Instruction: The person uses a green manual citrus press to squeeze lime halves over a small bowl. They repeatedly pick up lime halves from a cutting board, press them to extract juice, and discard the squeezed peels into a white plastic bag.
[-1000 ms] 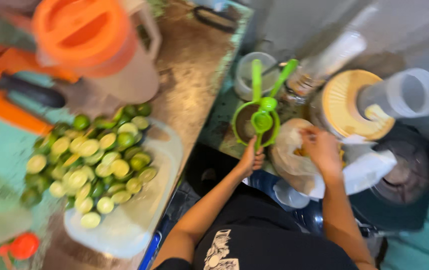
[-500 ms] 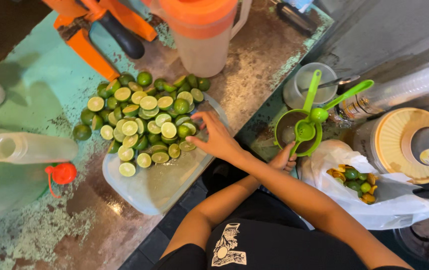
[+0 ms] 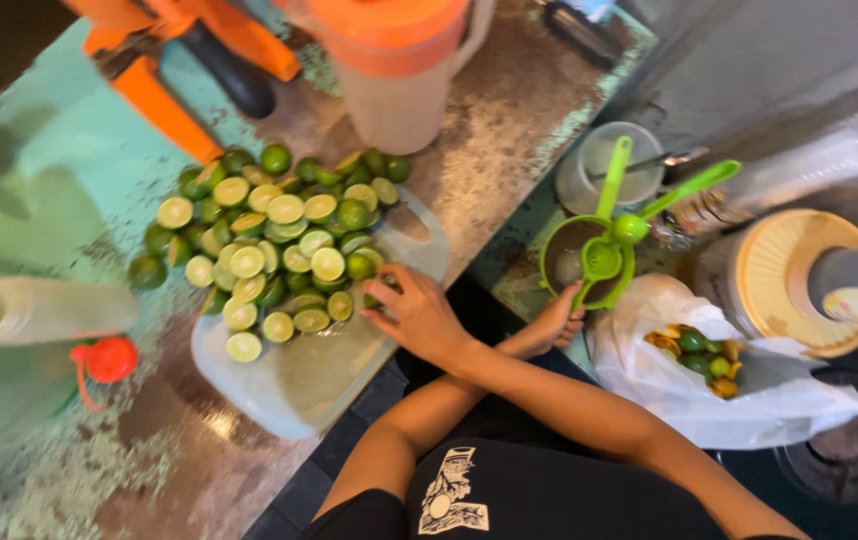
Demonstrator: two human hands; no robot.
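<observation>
The right hand (image 3: 419,318), crossed over the other forearm, reached with fingers spread and loosely curled at the near edge of the halved limes (image 3: 279,235), fingertips touching a lime half; whether it gripped it was unclear. The pile lay just beyond it on a translucent cutting board (image 3: 299,385). The left hand (image 3: 552,328), partly hidden behind the right forearm, was clenched on the green citrus squeezer (image 3: 614,245). Beside it sat a white bag (image 3: 709,385) of spent halves. An orange-lidded pitcher (image 3: 394,70) was cut off farther away.
</observation>
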